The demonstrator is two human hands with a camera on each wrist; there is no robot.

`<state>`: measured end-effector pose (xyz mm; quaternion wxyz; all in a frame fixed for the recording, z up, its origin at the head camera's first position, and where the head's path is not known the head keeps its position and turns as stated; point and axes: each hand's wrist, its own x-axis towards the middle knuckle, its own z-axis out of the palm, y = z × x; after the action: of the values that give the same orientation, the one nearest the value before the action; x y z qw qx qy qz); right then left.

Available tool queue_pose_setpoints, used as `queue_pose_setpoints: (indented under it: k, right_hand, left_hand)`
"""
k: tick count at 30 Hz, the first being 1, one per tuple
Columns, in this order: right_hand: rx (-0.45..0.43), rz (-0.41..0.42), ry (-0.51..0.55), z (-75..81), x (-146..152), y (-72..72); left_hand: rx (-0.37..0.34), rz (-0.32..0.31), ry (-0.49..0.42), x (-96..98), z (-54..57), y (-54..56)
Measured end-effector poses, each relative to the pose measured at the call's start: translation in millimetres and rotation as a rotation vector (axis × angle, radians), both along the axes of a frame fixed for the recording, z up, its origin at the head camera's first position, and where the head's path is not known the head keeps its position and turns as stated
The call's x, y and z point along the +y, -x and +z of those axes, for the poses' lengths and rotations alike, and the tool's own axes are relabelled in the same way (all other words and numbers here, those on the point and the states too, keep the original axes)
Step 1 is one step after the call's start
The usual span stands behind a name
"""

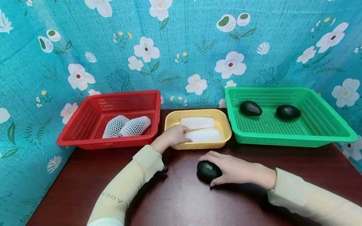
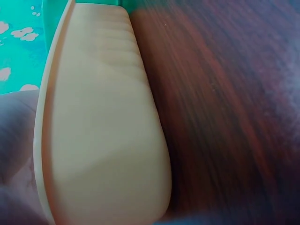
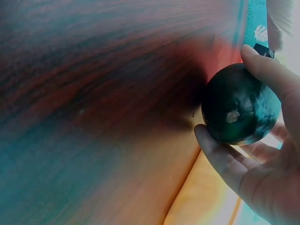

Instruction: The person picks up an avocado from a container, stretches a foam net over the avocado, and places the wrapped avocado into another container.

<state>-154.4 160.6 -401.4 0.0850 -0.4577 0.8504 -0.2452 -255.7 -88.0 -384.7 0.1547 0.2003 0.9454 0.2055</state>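
Near the middle of the table, my right hand (image 1: 230, 168) grips a dark avocado (image 1: 208, 171), fingers over the top and thumb on the near side. The right wrist view shows that avocado (image 3: 241, 105) end-on, with its stem scar facing the camera. My left hand (image 1: 176, 135) reaches over the left rim of a small yellow tray (image 1: 226, 125). Its thumb and fingers pinch the left end of the nearer white foam net sleeve (image 1: 205, 135). A second foam net sleeve (image 1: 197, 122) lies behind it. In the left wrist view the tray's wall (image 2: 103, 122) hides most of this hand.
At the left stands a red basket (image 1: 108, 142) with two netted pieces (image 1: 135, 126) in it. A green basket (image 1: 282, 140) at the right holds two bare avocados (image 1: 288, 112). Behind them hangs a blue flowered cloth (image 1: 181, 47). The table (image 1: 181, 201) is dark wood.
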Motion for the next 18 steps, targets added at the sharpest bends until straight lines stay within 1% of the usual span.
queue_pose_setpoints:
  k: [4, 9, 13, 18]
  right_hand:
    - [-0.004, 0.008, -0.003, 0.3, -0.1, 1.6]
    - [-0.013, 0.016, -0.011, -0.3, 0.4, 2.1]
    - [-0.029, 0.013, -0.025, -0.2, 1.3, 1.8]
    - [-0.05, 0.008, -0.041, 0.5, 2.9, 1.7]
  left_hand:
    - [-0.016, 0.002, 0.011, 0.5, 1.9, 1.6]
    - [-0.044, 0.025, 0.013, 1.6, 1.6, 3.4]
    - [-0.036, 0.034, 0.008, 2.7, -0.6, 4.2]
    - [-0.003, 0.057, -0.011, 3.1, -2.8, 3.1]
